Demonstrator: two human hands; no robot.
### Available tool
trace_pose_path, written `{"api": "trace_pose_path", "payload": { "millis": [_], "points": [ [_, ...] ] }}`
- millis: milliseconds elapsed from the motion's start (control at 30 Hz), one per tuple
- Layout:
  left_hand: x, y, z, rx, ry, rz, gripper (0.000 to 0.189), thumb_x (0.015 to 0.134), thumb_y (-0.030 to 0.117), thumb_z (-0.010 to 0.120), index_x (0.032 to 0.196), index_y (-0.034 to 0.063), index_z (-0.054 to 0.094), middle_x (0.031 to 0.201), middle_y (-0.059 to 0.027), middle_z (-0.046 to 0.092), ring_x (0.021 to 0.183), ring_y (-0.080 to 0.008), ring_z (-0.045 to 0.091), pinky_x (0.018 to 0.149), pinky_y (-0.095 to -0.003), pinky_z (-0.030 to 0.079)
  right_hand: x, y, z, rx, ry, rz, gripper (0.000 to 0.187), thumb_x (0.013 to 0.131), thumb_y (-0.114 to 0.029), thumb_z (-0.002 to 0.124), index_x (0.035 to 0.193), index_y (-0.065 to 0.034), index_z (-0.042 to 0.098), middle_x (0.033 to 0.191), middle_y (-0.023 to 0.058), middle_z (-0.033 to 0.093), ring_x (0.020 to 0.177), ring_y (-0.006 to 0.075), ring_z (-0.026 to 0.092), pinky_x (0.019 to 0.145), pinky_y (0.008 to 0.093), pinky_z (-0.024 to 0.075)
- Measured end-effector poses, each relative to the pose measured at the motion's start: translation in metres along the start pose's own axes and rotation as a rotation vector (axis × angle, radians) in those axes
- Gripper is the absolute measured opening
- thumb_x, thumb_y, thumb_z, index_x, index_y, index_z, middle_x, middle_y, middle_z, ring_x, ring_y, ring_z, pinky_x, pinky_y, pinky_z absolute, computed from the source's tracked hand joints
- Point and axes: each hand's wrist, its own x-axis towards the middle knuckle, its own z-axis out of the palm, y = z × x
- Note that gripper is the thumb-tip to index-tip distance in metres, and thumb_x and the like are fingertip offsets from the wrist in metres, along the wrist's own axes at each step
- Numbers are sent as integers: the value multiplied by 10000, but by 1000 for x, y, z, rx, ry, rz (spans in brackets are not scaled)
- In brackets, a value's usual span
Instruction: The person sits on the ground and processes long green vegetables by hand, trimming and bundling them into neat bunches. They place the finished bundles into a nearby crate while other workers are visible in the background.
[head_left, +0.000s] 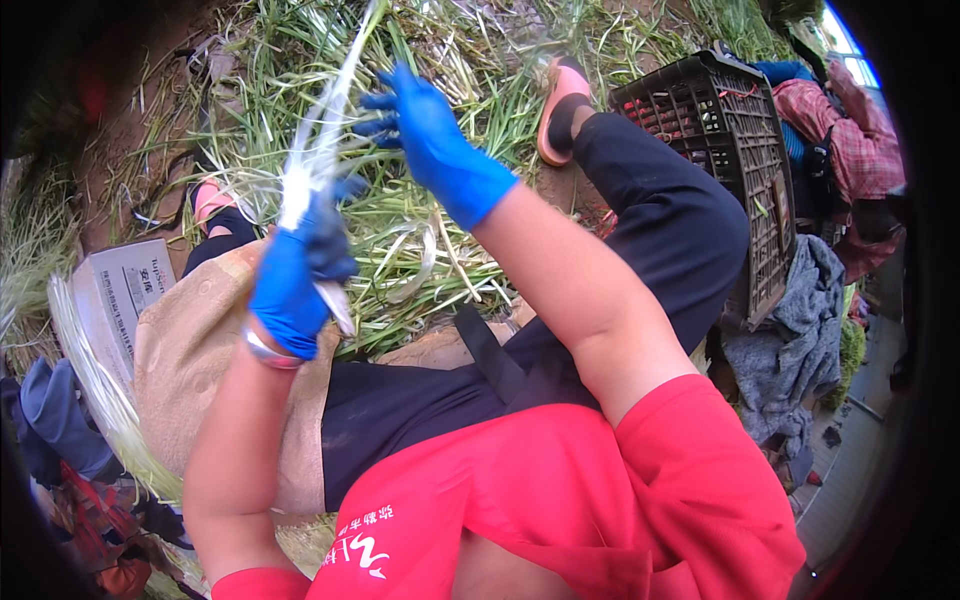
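Observation:
My left hand (296, 274), in a blue glove, is closed around a few long pale stalks (321, 139) that look like spring onions or young garlic. Their white ends are in my fist and the greener ends point up and away; the upper part is blurred. A short whitish piece (337, 306) sticks out below the fist, too blurred to identify. Just right of the stalks, my right hand (427, 135), also blue-gloved, has its fingers spread and nothing in it. Beneath both hands lies a thick litter of green and pale leaves (405, 255).
A printed cardboard box (124, 289) stands at left beside a bundle of pale stalks (112, 405). Tan cloth (199, 367) covers my left leg. To the right are a dark plastic crate (750, 157), a grey cloth (787, 330) and a person in a checked garment (847, 135).

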Motion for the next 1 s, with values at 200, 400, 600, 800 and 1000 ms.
{"api": "trace_pose_path", "payload": {
  "millis": [200,400,600,800,1000],
  "points": [
    [-32,105,-10,-231,-351,605,343,886,147,359,1154,-64,330,523,34,267,440,-36,262,438,-181,239,-65,95,-111,-1396,134,149,407,726,-388,574,937,-45,515,800,150,581,743,274,573,677,369,434],
    [-30,82,-16,-308,-494,375,354,902,113,300,1219,-41,326,526,28,283,430,-43,257,442,-190,243,-53,78,-121,-955,146,345,167,729,-191,584,801,-40,573,651,66,550,603,158,526,542,279,422],
    [-19,53,-9,-141,-315,235,411,902,265,339,1222,8,332,605,57,473,358,-13,211,340,-169,191,-95,-9,-61,-271,-306,-98,192,817,-141,524,979,-38,523,765,-3,542,535,40,428,477,168,359],
    [-21,30,-8,156,-187,134,383,892,221,353,1230,42,344,1207,-98,446,395,31,221,373,-116,219,-147,-9,-13,-245,-294,-28,237,802,-131,562,1019,-46,521,834,15,569,618,53,499,487,176,406],
    [-30,17,-1,389,-4,173,435,838,237,482,1215,47,379,1136,-96,500,512,5,418,453,-127,324,-148,17,-3,-271,-343,-49,215,803,-117,561,990,-12,545,785,9,560,599,42,481,493,172,396]
  ]
}}
